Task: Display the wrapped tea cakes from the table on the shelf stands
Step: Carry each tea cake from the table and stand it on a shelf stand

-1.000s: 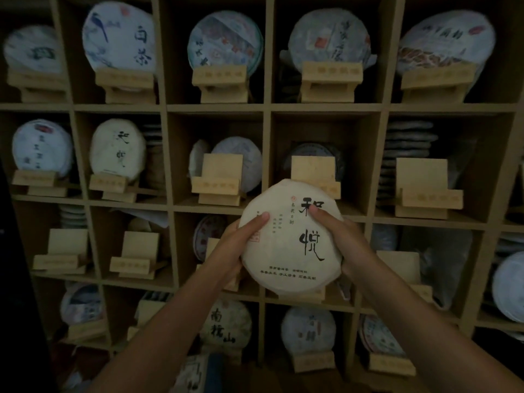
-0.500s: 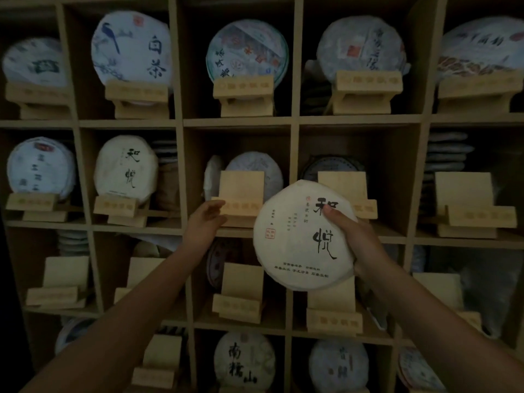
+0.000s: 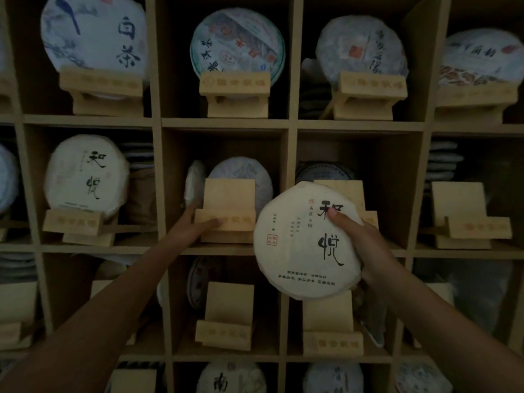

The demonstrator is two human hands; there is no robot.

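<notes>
wooden cubby shelving, dim interior

light-wood shelf unit (image 3: pixel 225 123) fills the whole view, built as a grid of square compartments split by upright dividers (image 3: pixel 292 194) and horizontal boards; four rows partly in view, the top and bottom rows cut off by the frame. compartment backs (image 3: pixel 391 163) are plain brown panel, darker toward the corners. lighting is low and even, with a muted yellow-grey cast; deep shadow gathers in the recesses at far right (image 3: pixel 499 293) and along the lower left edge. wall, floor and windows are out of view.
</notes>
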